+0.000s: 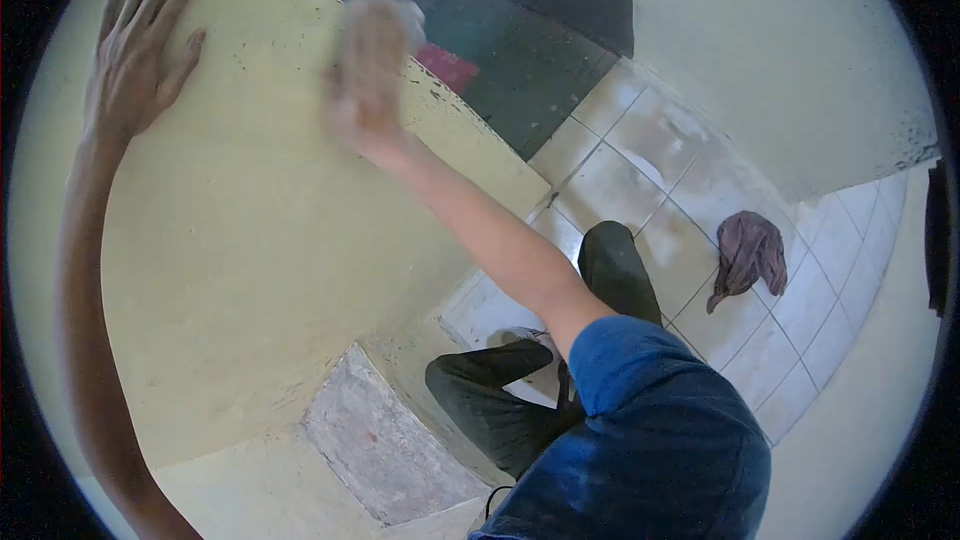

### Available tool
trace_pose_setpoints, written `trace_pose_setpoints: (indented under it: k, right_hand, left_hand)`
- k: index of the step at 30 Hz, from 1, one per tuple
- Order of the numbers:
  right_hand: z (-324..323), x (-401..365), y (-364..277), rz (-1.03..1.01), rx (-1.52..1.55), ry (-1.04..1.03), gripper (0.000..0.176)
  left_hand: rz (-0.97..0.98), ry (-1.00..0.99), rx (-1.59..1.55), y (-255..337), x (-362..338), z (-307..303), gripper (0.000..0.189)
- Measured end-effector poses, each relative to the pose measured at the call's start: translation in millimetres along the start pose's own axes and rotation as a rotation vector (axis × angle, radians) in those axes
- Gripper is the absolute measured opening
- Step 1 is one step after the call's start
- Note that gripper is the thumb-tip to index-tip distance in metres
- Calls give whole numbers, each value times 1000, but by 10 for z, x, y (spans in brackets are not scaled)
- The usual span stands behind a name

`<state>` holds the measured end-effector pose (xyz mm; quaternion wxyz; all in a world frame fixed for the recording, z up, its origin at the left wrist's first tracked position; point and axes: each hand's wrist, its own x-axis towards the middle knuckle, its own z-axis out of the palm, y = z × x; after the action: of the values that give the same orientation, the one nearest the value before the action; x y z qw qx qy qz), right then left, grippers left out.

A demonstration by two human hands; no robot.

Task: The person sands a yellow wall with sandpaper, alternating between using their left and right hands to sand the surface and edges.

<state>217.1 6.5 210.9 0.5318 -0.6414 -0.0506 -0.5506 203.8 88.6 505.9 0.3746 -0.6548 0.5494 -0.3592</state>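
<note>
Head view, blue sleeve (650, 370): seen nearest, beside dark trousers (490, 405).
Left hand (135, 70): laid on the yellow wall (250, 210), fingers extended, nothing grasped.
Right hand (372, 70): blurred, near the wall's chipped edge (480, 132); whether its fingers are clenched cannot be told.
Pale thing (410, 20): seen at the right hand's fingers, by the edge; its kind is lost in blur.
Edge risk: the pale thing might be snagged, or skin scraped, by rough paint; through a loose hold, it could be dropped.
Tiled floor (610, 185): a crumpled brown cloth (745, 248) is seen; if stepped on, footing could be lost.
</note>
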Motion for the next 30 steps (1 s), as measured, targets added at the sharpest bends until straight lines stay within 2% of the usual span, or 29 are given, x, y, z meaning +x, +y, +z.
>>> trace_pose_setpoints:
  k: [1, 3, 6, 7, 9, 11, 14, 15, 17, 19, 20, 22, 23, 25, 27, 28, 30]
  right_hand:
    - [-62, -384, 270, 93, 44, -14, 70]
    - [-128, -1205, 603, 436, -15, 63, 66]
    - [-49, -1270, 610, 771, -180, 166, 60]
    - [-17, -1028, 535, 735, -64, 74, 69]
    - [91, -332, -23, 300, -86, 95, 74]
    - [197, 308, -512, -7, 41, 115, 77]
    - [125, 694, -730, -50, 78, 67, 77]
    - [97, 623, -649, -96, -33, 39, 76]
    - [195, 12, -8, -154, 101, 148, 70]
    - [-6, -680, 392, 276, -28, 81, 59]
    - [-61, -1028, 642, 503, 42, 101, 64]
    - [-160, -1388, 857, 891, 12, 277, 59]
    - [-90, -1425, 891, 874, 68, 284, 59]
    - [22, -1033, 815, 816, 174, 301, 61]
    - [74, -239, 10, 539, 47, 123, 69]
    - [258, 46, -143, 307, -52, 130, 73]
    - [134, 622, -720, 75, -11, 93, 77]
  left_hand:
    - [-4, -19, -1, 14, 2, -12, 71]
    - [-16, -51, 6, 10, 9, -33, 71]
    - [-29, -84, 64, -9, -16, -8, 71]
    - [-20, -63, 51, -12, -9, 5, 72]
    - [0, -27, 24, -16, -25, 11, 72]
    - [14, -21, 5, -23, -16, -4, 73]
    - [15, -7, 13, -17, -13, 9, 74]
    - [10, 0, 22, -17, -13, 11, 75]
    - [-25, -65, 29, 9, 10, -49, 76]
    - [-42, -96, 24, 26, 18, -76, 78]
    - [-43, -91, 22, 21, 17, -71, 78]
    - [-46, -92, 20, 29, -6, -65, 79]
    - [-47, -92, 22, 34, -16, -51, 79]
    - [-48, -85, 28, 26, -12, -43, 79]
    - [-41, -82, 24, 20, -5, -40, 77]
    - [-39, -74, 27, 2, 0, -31, 76]
    - [-25, -69, 27, -15, -6, -21, 74]
